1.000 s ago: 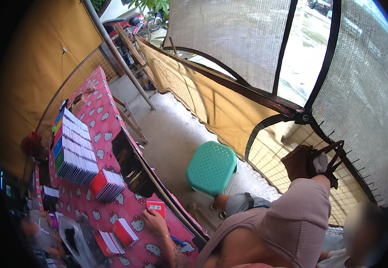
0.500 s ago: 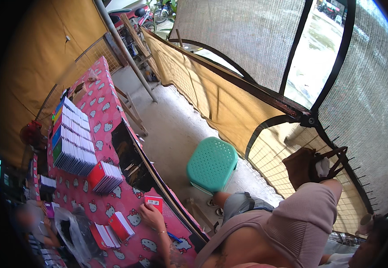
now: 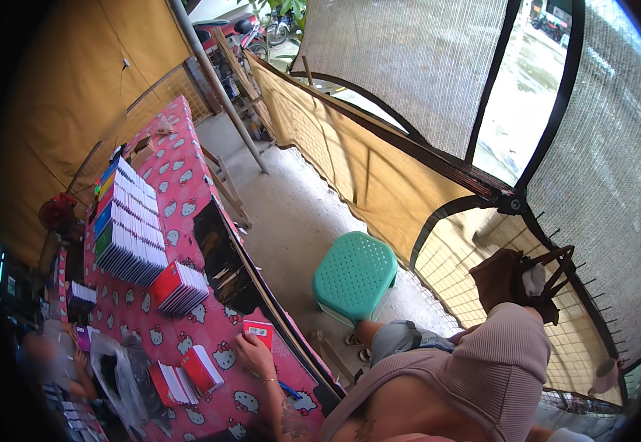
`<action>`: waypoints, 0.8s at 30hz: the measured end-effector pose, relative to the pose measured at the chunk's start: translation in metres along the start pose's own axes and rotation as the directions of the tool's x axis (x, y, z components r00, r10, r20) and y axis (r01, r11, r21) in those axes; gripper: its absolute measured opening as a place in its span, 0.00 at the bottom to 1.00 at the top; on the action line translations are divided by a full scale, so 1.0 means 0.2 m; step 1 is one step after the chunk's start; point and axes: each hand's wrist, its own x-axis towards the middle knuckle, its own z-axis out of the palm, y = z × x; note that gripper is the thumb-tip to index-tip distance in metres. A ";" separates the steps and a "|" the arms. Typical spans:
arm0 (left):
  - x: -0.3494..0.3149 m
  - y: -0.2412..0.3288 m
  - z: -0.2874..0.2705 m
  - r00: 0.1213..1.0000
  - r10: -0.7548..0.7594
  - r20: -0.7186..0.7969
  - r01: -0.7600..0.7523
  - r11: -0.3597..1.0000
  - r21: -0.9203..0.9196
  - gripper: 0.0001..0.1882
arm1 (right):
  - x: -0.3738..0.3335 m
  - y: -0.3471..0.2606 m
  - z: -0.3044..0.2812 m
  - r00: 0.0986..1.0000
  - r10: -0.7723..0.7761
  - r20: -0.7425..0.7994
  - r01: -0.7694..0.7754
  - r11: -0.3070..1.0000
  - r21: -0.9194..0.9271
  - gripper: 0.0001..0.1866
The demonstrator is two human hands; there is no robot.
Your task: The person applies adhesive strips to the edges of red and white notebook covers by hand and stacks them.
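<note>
On the pink table, my left hand [image 3: 255, 356] is closed at the near left edge of a small red notebook [image 3: 259, 333], which lies flat by the table's edge. A blue pen [image 3: 288, 390] rests on the cloth beside my left wrist. Left of that hand are a red-covered stack of booklets [image 3: 202, 368] and another small stack [image 3: 173, 382]. Beyond them is a taller red-topped stack [image 3: 179, 286]. At right my upper arm shows in a ribbed mauve sleeve [image 3: 510, 353]; my right hand is hidden behind it.
Long rows of stacked notebooks [image 3: 130, 221] stand farther up the table [image 3: 176, 136]. A clear plastic bag [image 3: 117, 376] lies at left, near another person's arm [image 3: 81, 372]. A green stool [image 3: 355, 276] stands on the floor; a brown bag [image 3: 496, 278] hangs at the mesh fence.
The view has shifted slightly. My left hand stays at the red notebook. My right sleeve has moved a little, and the person at the lower right has mostly left the picture.
</note>
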 end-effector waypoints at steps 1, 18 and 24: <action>0.00 0.00 -0.01 1.000 -0.010 -0.008 0.010 1.000 0.003 0.14 | 0.00 -0.01 0.00 1.000 -0.008 0.001 0.008 1.000 -0.003 0.30; 0.01 0.00 -0.03 0.988 -0.002 -0.157 0.003 1.000 0.009 0.11 | 0.07 -0.43 -0.17 0.952 -0.270 0.145 0.298 0.927 -0.228 0.29; -0.02 0.01 -0.06 0.989 -0.039 -0.143 0.042 0.999 0.020 0.11 | 0.14 -0.67 -0.15 0.904 -0.340 0.257 0.412 0.853 -0.320 0.29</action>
